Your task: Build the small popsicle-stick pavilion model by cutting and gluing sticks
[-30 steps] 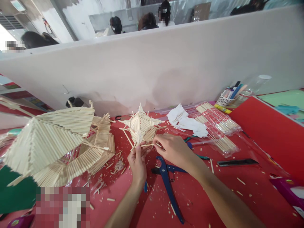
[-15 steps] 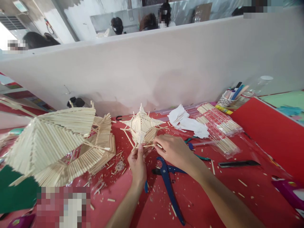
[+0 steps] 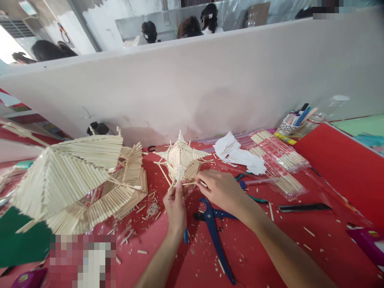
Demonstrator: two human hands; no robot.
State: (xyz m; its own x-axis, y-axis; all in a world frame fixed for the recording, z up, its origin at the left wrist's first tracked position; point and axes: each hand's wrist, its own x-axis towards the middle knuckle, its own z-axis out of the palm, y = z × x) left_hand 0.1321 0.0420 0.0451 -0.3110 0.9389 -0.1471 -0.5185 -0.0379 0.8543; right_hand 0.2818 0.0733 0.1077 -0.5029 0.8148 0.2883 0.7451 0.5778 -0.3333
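A small pointed roof model of pale wooden sticks (image 3: 180, 158) stands in front of me, its corners sticking out like a star. My left hand (image 3: 175, 206) is closed on its near corner, thumb on top. From the right, my right hand (image 3: 217, 188) pinches the end of a thin wooden stick (image 3: 189, 184) that lies along the model's near edge. Whether this stick is fixed to the model I cannot tell. Just below the hands lies a blue-handled cutter (image 3: 214, 232) on the red tabletop.
A larger stick-built roof structure (image 3: 69, 176) fills the left side. Crumpled white tissue (image 3: 237, 152), bagged wooden sticks (image 3: 279, 152), a black utility knife (image 3: 304, 207) and a pen cup (image 3: 288, 127) lie to the right. Stick scraps (image 3: 153, 208) litter the table. A white partition (image 3: 180, 92) stands behind.
The whole view has shifted slightly, so everything sits a little further right. Both hands keep their grips, with no clear movement of the stick or model.
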